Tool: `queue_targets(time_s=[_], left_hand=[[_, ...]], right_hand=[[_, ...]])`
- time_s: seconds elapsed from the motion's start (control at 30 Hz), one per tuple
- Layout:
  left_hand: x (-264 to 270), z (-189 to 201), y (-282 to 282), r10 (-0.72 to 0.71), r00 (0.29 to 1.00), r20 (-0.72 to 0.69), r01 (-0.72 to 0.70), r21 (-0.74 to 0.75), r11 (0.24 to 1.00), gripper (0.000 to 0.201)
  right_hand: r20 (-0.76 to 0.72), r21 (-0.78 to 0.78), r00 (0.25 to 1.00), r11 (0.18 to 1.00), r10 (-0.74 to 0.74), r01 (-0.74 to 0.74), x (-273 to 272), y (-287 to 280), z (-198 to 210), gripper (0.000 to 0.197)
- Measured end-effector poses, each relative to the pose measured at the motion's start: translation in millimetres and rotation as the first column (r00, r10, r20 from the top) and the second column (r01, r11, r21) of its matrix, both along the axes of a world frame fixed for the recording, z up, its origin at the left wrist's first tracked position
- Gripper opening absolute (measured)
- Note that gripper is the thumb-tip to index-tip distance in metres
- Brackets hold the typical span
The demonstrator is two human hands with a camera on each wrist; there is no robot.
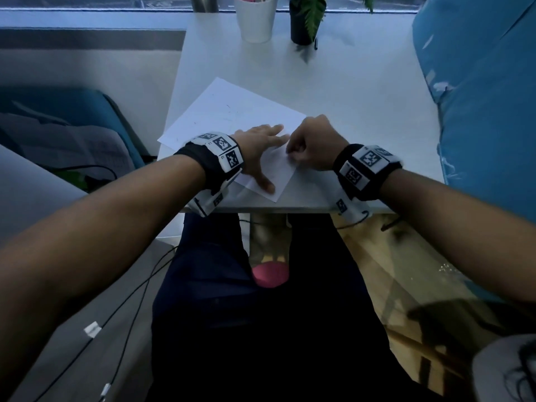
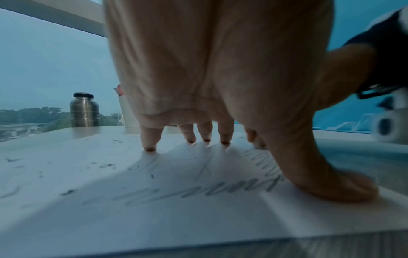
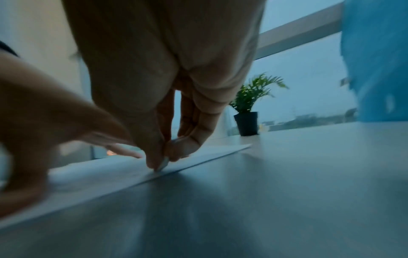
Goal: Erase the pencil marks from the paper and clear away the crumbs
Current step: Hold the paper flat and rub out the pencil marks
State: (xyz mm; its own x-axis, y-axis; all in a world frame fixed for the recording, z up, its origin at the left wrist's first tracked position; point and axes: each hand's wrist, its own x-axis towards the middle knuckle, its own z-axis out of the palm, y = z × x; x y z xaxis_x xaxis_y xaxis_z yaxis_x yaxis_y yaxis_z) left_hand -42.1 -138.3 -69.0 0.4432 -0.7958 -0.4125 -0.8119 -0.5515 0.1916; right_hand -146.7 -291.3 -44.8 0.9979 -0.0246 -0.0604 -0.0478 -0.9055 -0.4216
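A white sheet of paper (image 1: pixel 226 111) lies at an angle on the white table (image 1: pixel 348 97), with grey pencil scribbles (image 2: pixel 198 190) and dark eraser crumbs (image 2: pixel 106 165) on it. My left hand (image 1: pixel 261 149) lies flat on the paper, fingers (image 2: pixel 150 139) spread and thumb pressing near its right edge. My right hand (image 1: pixel 310 143) is curled just to the right of it, pinching a small pale eraser (image 3: pixel 164 164) between thumb and fingers, its tip pressed on the paper (image 3: pixel 110 171) near the edge. Most of the eraser is hidden by the fingers.
A white cup (image 1: pixel 255 15), a black pot with a green plant (image 1: pixel 304 21) and a steel bottle (image 2: pixel 84 110) stand at the table's far edge by the window. A blue cushion (image 1: pixel 478 97) borders the right side. Cables hang below the near edge.
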Motion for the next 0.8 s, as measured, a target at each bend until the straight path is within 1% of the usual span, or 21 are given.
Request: queue_targets(time_s=[0.07, 0.1, 0.2, 0.23, 0.3, 0.33, 0.37, 0.4, 0.43, 0.5, 0.53, 0.57, 0.63, 0.67, 0.73, 0.77, 0.8], left_hand=[[-0.6, 2.2, 1.0, 0.002, 1.0, -0.013, -0.002, 0.023, 1.0, 0.133], [-0.8, 3.3, 2.0, 0.007, 1.0, -0.022, -0.006, 0.04, 0.999, 0.135], [-1.1, 3.5, 3.5, 0.015, 0.999, -0.032, -0.013, 0.067, 0.998, 0.136], [-1.2, 3.4, 4.4, 0.016, 0.999, -0.034, -0.013, 0.068, 0.998, 0.135], [-0.3, 3.6, 6.0, 0.01, 0.999, -0.041, -0.008, 0.061, 0.998, 0.134], [-0.1, 3.5, 6.8, 0.008, 0.999, -0.044, -0.005, 0.055, 0.998, 0.134], [0.5, 3.2, 7.5, 0.007, 0.999, -0.047, -0.005, 0.05, 0.999, 0.133], [1.3, 2.8, 7.2, 0.005, 0.999, -0.048, -0.003, 0.048, 0.999, 0.134], [0.6, 2.4, 6.8, 0.001, 0.999, -0.047, 0.001, 0.051, 0.999, 0.135], [-0.4, 2.6, 6.5, 0.0, 0.999, -0.038, 0.002, 0.054, 0.999, 0.135], [-0.9, 3.6, 6.7, 0.001, 0.999, -0.044, 0.002, 0.055, 0.998, 0.134], [-0.7, 5.1, 6.9, 0.0, 0.998, -0.056, 0.003, 0.055, 0.998, 0.133], [-1.3, 6.4, 7.0, -0.006, 0.998, -0.069, 0.01, 0.06, 0.998, 0.131], [-1.2, 7.0, 6.8, -0.009, 0.998, -0.066, 0.013, 0.067, 0.998, 0.132], [-2.1, 6.8, 6.3, -0.009, 0.998, -0.06, 0.014, 0.077, 0.997, 0.134], [-2.7, 6.2, 6.5, -0.008, 0.999, -0.053, 0.012, 0.077, 0.997, 0.134], [-2.8, 5.8, 6.0, -0.011, 0.999, -0.049, 0.015, 0.075, 0.997, 0.134]], right_hand=[[-0.048, 0.033, 0.994, 0.994, 0.102, -0.101, -9.6, 10.8, -0.5, 0.01], [-0.043, 0.027, 0.993, 0.994, 0.106, -0.105, -8.2, 9.2, 1.1, 0.01], [0.025, -0.003, 0.998, 0.998, -0.062, 0.062, 7.2, -12.2, 5.7, 0.015], [0.025, -0.02, 0.997, 0.997, -0.074, 0.074, 7.3, -12.4, 5.8, 0.016], [-0.04, -0.034, 0.999, 0.999, 0.003, -0.004, 0.2, 3.7, 2.3, 0.015], [-0.069, -0.004, 0.996, 0.998, 0.061, -0.062, -5.2, 10.6, 1.3, 0.013], [-0.078, 0.004, 0.993, 0.996, 0.089, -0.089, -6.1, 10.1, 1.3, 0.012], [-0.076, -0.004, 0.995, 0.998, 0.063, -0.063, -2.9, 5.2, 3.4, 0.012], [-0.063, -0.004, 0.998, 1.0, 0.0, 0.0, 2.5, -2.7, 5.7, 0.014], [0.0, -0.009, 0.997, 0.997, -0.075, 0.075, 10.1, -14.1, 8.0, 0.016], [-0.006, -0.008, 0.998, 0.998, -0.068, 0.068, 7.4, -8.6, 6.8, 0.015], [-0.042, -0.004, 0.999, 1.0, -0.026, 0.026, 3.3, 1.2, 4.3, 0.014], [-0.097, 0.051, 0.992, 0.996, 0.079, -0.075, -5.8, 12.1, -0.6, 0.012], [-0.091, 0.044, 0.993, 0.997, 0.074, -0.07, -3.9, 8.2, 0.4, 0.012], [-0.067, 0.035, 0.997, 0.998, -0.047, 0.049, 7.1, -8.9, 6.5, 0.015], [-0.038, 0.023, 0.996, 0.997, -0.078, 0.079, 11.6, -14.4, 9.2, 0.016], [-0.031, 0.015, 0.997, 0.997, -0.077, 0.078, 10.8, -12.2, 9.6, 0.016]])
